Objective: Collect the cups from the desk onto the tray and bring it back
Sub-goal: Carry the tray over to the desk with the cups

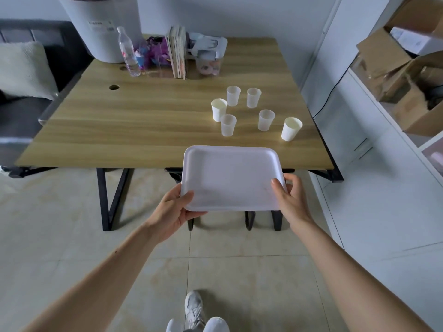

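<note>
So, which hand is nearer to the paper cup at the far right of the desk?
Right. The right hand holds the tray just below that cup; the left hand grips the tray's opposite corner, farther away.

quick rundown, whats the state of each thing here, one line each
tray: empty, held level at the desk edge
left hand: gripping the tray's near left corner
right hand: gripping the tray's near right corner
six cups: upright, empty, loose cluster on the desk
water bottle: upright, capped
books: standing on end
</note>
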Tool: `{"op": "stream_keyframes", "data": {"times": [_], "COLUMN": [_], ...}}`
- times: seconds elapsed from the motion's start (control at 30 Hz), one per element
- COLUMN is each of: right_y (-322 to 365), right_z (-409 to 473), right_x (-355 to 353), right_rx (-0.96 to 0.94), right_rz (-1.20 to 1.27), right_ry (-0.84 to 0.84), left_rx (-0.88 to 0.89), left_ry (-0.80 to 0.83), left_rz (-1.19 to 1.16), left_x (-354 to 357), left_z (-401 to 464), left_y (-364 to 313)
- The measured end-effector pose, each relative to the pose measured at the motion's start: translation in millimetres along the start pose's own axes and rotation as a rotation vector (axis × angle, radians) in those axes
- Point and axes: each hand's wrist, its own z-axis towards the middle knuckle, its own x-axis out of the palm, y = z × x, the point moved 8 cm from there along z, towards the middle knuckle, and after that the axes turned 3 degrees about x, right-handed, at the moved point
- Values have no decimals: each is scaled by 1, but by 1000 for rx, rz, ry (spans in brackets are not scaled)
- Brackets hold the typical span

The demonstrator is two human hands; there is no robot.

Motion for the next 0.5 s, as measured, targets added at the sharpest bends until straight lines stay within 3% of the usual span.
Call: {"op": "stream_keyframes", "data": {"times": [0.5], "right_y": [35], "right_z": [83], "right_x": [63], "right_rx": [62], "right_rz": [40], "right_ry": [31], "left_rx": [-28], "left_ry": [-34], "left_rz": [-46], "left_x": [-39], "left_z": [94], "left_y": [-47]}}
